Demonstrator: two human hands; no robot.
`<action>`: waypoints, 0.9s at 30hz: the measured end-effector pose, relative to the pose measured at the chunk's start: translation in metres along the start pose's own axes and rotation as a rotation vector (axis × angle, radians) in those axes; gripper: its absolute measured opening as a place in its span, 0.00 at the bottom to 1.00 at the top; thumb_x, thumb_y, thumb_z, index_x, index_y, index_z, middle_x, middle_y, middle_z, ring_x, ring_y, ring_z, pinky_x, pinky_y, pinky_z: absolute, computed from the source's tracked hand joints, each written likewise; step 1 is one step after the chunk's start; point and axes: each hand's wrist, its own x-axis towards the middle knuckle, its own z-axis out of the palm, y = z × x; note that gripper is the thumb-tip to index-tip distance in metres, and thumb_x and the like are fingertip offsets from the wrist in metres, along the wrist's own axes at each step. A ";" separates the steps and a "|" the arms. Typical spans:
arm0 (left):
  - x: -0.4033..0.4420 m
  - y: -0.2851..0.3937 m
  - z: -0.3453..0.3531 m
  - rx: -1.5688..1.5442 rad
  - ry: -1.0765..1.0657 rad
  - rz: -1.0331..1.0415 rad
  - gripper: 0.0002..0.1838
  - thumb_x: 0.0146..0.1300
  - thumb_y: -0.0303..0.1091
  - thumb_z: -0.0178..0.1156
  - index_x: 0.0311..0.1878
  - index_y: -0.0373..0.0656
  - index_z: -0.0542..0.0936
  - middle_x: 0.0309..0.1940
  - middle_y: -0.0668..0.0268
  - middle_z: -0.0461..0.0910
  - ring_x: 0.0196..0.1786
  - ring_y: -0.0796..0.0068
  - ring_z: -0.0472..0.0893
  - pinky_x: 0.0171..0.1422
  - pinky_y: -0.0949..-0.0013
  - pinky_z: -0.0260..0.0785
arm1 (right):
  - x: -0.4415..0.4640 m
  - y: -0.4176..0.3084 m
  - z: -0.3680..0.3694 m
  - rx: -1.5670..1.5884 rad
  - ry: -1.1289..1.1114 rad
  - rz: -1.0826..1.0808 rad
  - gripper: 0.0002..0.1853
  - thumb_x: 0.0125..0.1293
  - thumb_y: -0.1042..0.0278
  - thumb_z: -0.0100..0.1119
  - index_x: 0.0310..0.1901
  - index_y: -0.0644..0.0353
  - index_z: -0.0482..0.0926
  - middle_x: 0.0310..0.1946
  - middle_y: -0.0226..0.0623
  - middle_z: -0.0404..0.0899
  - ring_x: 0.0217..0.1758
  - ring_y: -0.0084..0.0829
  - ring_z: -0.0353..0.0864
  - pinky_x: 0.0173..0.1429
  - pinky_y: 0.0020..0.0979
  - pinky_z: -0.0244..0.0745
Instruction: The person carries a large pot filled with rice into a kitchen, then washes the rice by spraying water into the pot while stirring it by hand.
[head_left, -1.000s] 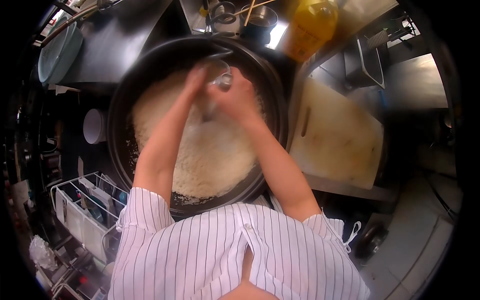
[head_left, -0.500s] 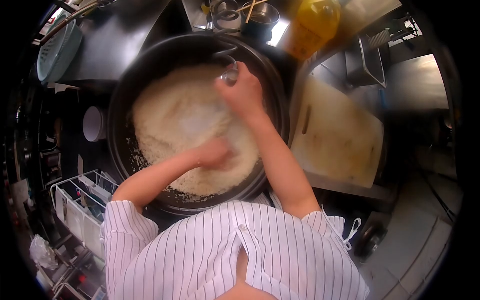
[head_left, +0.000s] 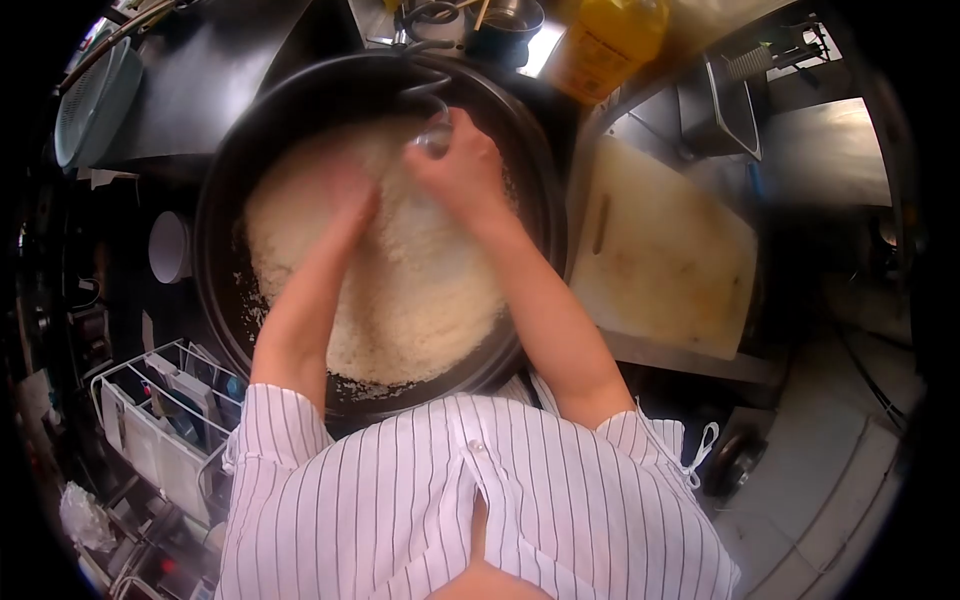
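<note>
A large dark round pot (head_left: 222,300) stands in front of me, holding a broad bed of pale wet rice (head_left: 415,330). My left hand (head_left: 345,188) is in the rice at the left of the pot; motion smears its fingers. Near the pot's far right side, my right hand (head_left: 462,165) is closed around a metal spray nozzle (head_left: 432,140). From the nozzle a coiled hose (head_left: 428,84) runs back over the pot's far rim. Whitish, cloudy liquid shows among the grains below the nozzle.
A stained cutting board (head_left: 665,260) lies to the right. Behind it are a yellow bottle (head_left: 608,45) and a metal container (head_left: 728,110). At left stand a white bowl (head_left: 170,247), a wire rack (head_left: 165,430) and a pale green basket (head_left: 95,110).
My left hand has swept away from me and to the left through the rice, leaving a furrow. The right hand keeps hold of the nozzle in nearly the same place.
</note>
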 end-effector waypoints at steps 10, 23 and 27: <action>-0.045 0.057 -0.079 -0.271 -0.139 0.659 0.33 0.55 0.50 0.54 0.64 0.50 0.60 0.64 0.57 0.57 0.65 0.58 0.57 0.66 0.45 0.45 | -0.003 0.001 0.001 -0.036 -0.028 0.009 0.19 0.44 0.59 0.62 0.34 0.63 0.72 0.29 0.48 0.77 0.34 0.47 0.78 0.39 0.39 0.73; -0.026 -0.059 -0.145 -0.032 -0.472 -0.041 0.33 0.60 0.59 0.42 0.52 0.36 0.71 0.52 0.41 0.68 0.54 0.47 0.69 0.55 0.57 0.64 | -0.003 0.000 0.002 -0.025 -0.039 -0.015 0.20 0.43 0.58 0.63 0.34 0.63 0.71 0.27 0.47 0.77 0.33 0.46 0.78 0.39 0.39 0.73; -0.059 -0.063 -0.147 -0.047 -0.840 -0.117 0.34 0.62 0.59 0.38 0.48 0.34 0.75 0.46 0.45 0.74 0.53 0.51 0.72 0.57 0.59 0.63 | -0.003 -0.003 0.002 -0.019 -0.024 -0.027 0.20 0.43 0.57 0.63 0.34 0.63 0.71 0.27 0.47 0.78 0.33 0.46 0.78 0.39 0.39 0.73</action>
